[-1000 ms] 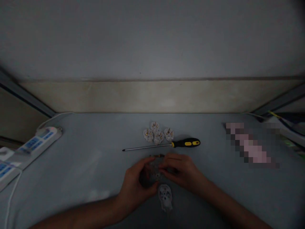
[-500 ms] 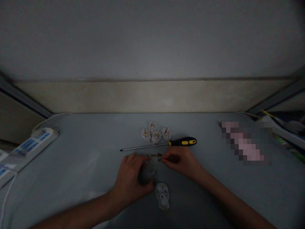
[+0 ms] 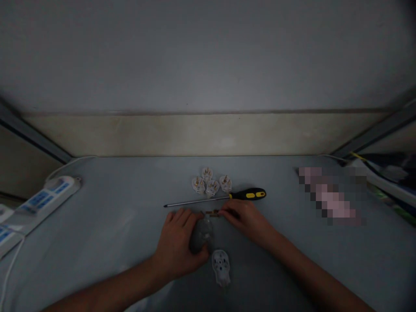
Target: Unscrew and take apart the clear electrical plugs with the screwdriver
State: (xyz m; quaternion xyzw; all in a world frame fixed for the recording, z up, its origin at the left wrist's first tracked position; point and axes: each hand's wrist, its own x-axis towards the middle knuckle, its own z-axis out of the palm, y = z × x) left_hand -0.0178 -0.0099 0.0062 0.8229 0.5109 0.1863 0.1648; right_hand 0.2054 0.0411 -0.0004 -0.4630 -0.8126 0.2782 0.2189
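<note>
My left hand curves around the left side of a clear, pale piece on the table, thumb and fingers apart. Small brass-coloured strips lie just above that piece. At their right end, the fingertips of my right hand are pinched together; whether they grip a strip is too small to tell. A white plug housing rests below, between my forearms. Beyond my hands lies a screwdriver with a black and yellow handle. Several white plug parts with brass pins sit behind its shaft.
On the left is a white power strip with a cable. A blurred pink item lies on the right of the grey table. Further right, more objects stand by the frame. A wall rises behind the table.
The fingertips of my right hand have closed in at the right end of the brass strips. My left hand has stayed nearly in place. The view has shifted slightly.
</note>
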